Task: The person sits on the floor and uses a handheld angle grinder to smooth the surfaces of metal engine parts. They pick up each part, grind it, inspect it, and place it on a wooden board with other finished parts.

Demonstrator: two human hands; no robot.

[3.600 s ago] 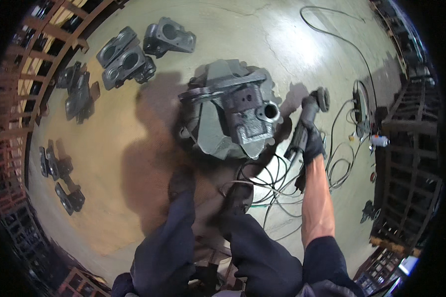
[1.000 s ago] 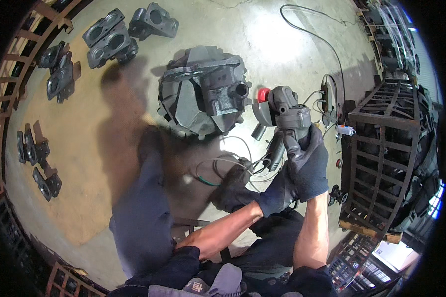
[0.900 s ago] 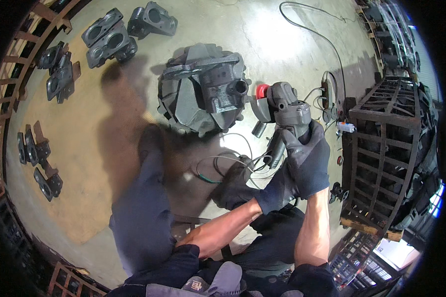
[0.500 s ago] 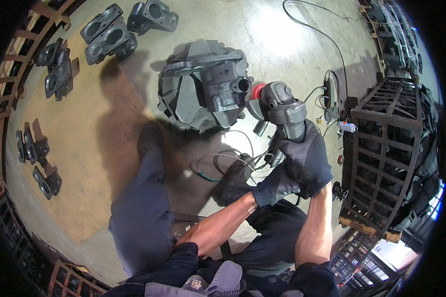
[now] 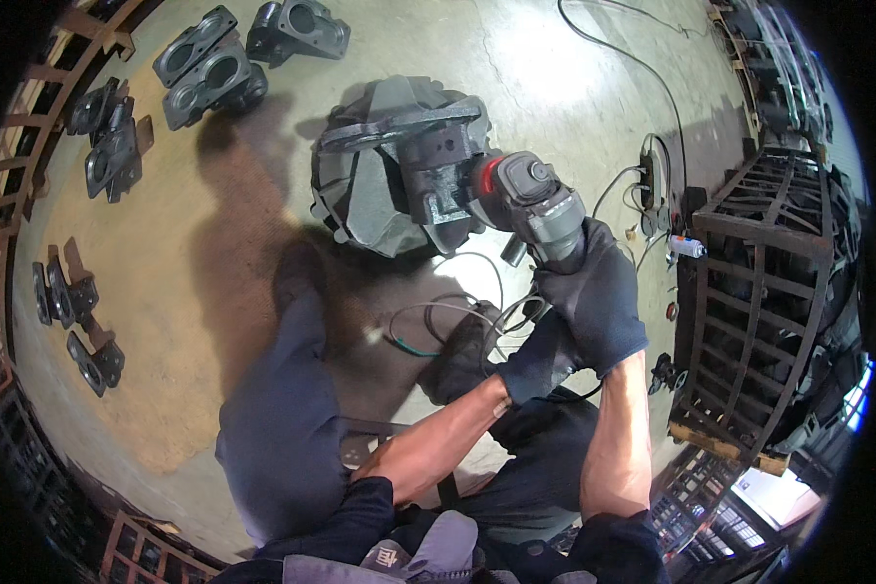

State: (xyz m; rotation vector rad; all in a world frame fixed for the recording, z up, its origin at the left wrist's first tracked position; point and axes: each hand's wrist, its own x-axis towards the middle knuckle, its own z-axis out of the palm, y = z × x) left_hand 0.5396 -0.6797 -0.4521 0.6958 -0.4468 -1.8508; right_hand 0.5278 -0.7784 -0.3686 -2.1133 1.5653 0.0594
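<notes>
My right hand (image 5: 599,292), in a dark glove, is closed round the body of an angle grinder (image 5: 553,209). Lower down, my left hand (image 5: 545,360), gloved too, is closed at the rear of the same tool; its fingers are partly hidden. The grinder's red-edged disc (image 5: 489,179) is up against the right side of a large dark metal casting (image 5: 389,185) on the floor, by its round boss. Whether the disc touches the metal I cannot tell. The casting has a ribbed, round housing and a block-shaped part facing right.
Several smaller castings (image 5: 219,73) lie on the floor to the left. Loose cable (image 5: 438,307) coils between my feet. A power strip (image 5: 649,180) and a spray can (image 5: 686,247) are at the right, beside a metal cage rack (image 5: 749,292). Another rack (image 5: 29,122) borders the left.
Both hands have shifted slightly left with the angle grinder. It has tilted, and its disc has moved from beside the casting up against the boss.
</notes>
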